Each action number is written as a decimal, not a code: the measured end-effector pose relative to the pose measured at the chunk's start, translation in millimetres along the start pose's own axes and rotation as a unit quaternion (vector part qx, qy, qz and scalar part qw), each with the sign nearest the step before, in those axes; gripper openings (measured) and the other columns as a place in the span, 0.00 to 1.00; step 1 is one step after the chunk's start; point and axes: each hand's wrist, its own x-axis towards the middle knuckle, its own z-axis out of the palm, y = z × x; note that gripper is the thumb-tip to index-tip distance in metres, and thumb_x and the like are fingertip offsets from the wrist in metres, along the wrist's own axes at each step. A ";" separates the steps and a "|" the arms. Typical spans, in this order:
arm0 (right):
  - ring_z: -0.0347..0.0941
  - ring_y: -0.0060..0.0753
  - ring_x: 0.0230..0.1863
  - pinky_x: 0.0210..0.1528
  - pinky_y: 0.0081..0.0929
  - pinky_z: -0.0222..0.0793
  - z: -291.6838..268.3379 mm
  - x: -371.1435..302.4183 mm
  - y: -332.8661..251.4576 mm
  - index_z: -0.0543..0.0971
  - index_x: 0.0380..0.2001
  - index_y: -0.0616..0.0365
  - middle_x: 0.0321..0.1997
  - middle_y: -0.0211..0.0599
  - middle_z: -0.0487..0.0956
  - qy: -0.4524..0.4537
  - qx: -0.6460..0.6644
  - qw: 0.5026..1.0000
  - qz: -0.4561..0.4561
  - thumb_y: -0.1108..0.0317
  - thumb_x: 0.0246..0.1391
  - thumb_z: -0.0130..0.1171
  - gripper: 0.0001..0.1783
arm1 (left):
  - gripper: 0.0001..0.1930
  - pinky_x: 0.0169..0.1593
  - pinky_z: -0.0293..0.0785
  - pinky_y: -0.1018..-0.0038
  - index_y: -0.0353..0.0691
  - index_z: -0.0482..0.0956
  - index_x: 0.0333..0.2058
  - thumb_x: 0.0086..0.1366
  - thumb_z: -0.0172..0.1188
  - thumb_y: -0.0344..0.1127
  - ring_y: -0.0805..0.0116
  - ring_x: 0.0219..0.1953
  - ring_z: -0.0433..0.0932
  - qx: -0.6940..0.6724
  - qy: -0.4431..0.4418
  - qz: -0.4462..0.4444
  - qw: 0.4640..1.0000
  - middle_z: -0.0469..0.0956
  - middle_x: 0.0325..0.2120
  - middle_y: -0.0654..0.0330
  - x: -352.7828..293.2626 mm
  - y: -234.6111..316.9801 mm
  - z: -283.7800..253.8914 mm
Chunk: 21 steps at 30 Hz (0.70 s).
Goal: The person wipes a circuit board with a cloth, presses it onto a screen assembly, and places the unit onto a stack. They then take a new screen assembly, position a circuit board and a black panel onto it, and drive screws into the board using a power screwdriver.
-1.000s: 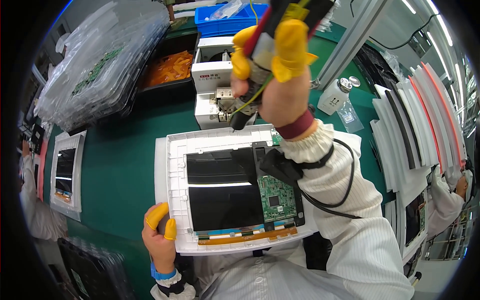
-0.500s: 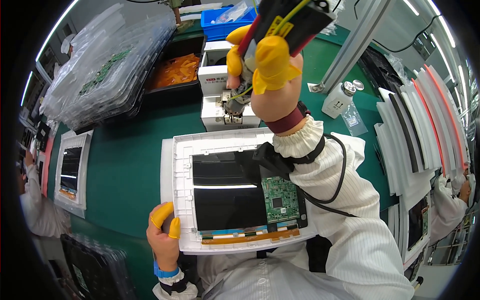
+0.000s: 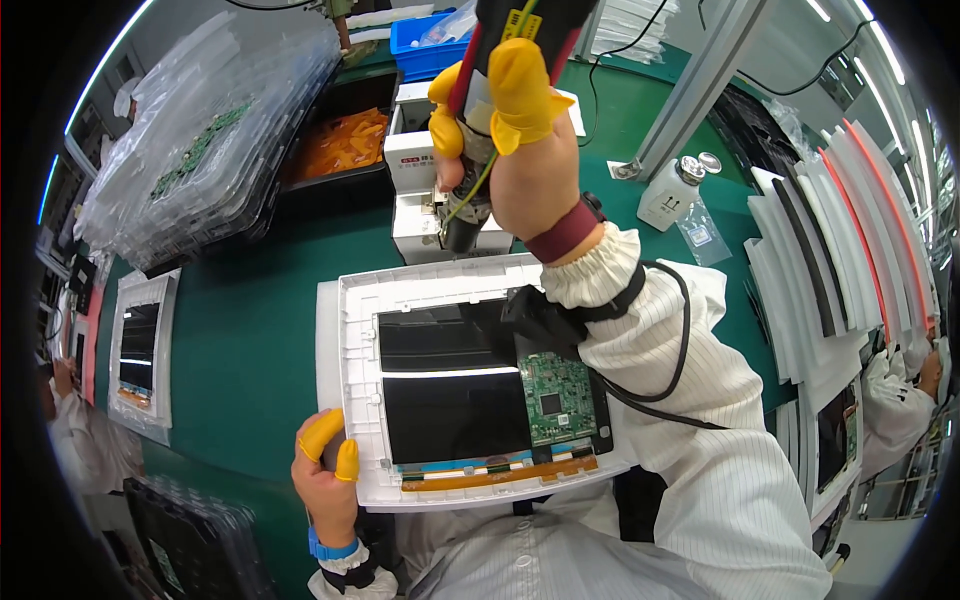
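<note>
My right hand (image 3: 535, 160), with yellow finger cots, is wrapped round an electric screwdriver (image 3: 473, 185). The tool points down, its tip just in front of a white screw feeder (image 3: 412, 165). Below it, in front of me, lies a white plastic display frame (image 3: 358, 370) holding a dark panel (image 3: 455, 418), a green circuit board (image 3: 560, 400) and an orange strip (image 3: 500, 475) along the near edge. My left hand (image 3: 325, 485), also in yellow cots, grips the frame's lower left edge. My right forearm hides the frame's upper right part.
Stacked clear trays (image 3: 220, 140) and a black bin of orange pieces (image 3: 345, 140) stand at the far left. A white bottle (image 3: 670, 195) is beside a metal post (image 3: 690, 100). Foam sheets (image 3: 800, 260) pile up at right. Another display unit (image 3: 140, 345) lies left; co-workers' sleeves show at both sides.
My right hand has drawn the screwdriver slightly left and down, its tip coming off the feeder's front toward me. My left hand stays on the frame.
</note>
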 end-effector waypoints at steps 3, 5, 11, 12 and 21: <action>0.68 0.26 0.17 0.22 0.22 0.66 -4.1 -13.6 -19.8 0.73 0.40 0.63 0.23 0.37 0.73 0.010 0.056 0.998 0.027 0.35 0.60 0.38 0.37 | 0.15 0.54 0.66 0.71 0.34 0.77 0.43 0.56 0.63 0.29 0.62 0.48 0.73 -0.008 0.003 -0.016 1.000 0.75 0.45 0.54 0.1 0.7 2.2; 0.67 0.25 0.16 0.22 0.22 0.65 -7.7 -25.6 -41.8 0.73 0.42 0.63 0.23 0.37 0.73 0.004 0.019 0.999 0.048 0.31 0.57 0.36 0.41 | 0.15 0.54 0.66 0.71 0.34 0.77 0.43 0.56 0.63 0.29 0.63 0.47 0.73 -0.008 0.003 -0.014 1.000 0.75 0.45 0.54 -0.6 -1.8 0.7; 0.68 0.28 0.20 0.21 0.21 0.66 -31.3 -81.1 -85.9 0.72 0.43 0.68 0.28 0.43 0.75 0.069 0.198 0.978 0.025 0.54 0.59 0.52 0.23 | 0.15 0.55 0.65 0.72 0.32 0.76 0.45 0.58 0.62 0.27 0.66 0.48 0.73 -0.029 0.008 -0.015 0.999 0.74 0.46 0.56 -1.4 -5.8 -0.6; 0.68 0.28 0.19 0.20 0.21 0.67 -47.8 -88.5 -93.9 0.70 0.45 0.69 0.28 0.44 0.74 0.010 0.134 0.991 0.024 0.47 0.58 0.51 0.30 | 0.15 0.55 0.65 0.72 0.32 0.76 0.45 0.58 0.62 0.27 0.66 0.48 0.73 -0.032 0.005 -0.015 0.999 0.74 0.46 0.56 -1.9 -5.5 0.6; 0.65 0.23 0.15 0.19 0.23 0.65 -60.4 -142.2 -109.9 0.68 0.45 0.63 0.20 0.32 0.69 0.188 0.047 0.976 0.103 0.18 0.42 0.38 0.53 | 0.16 0.55 0.65 0.73 0.31 0.75 0.48 0.61 0.59 0.27 0.67 0.48 0.73 -0.030 0.001 -0.018 0.999 0.74 0.47 0.56 -2.7 -17.0 -1.7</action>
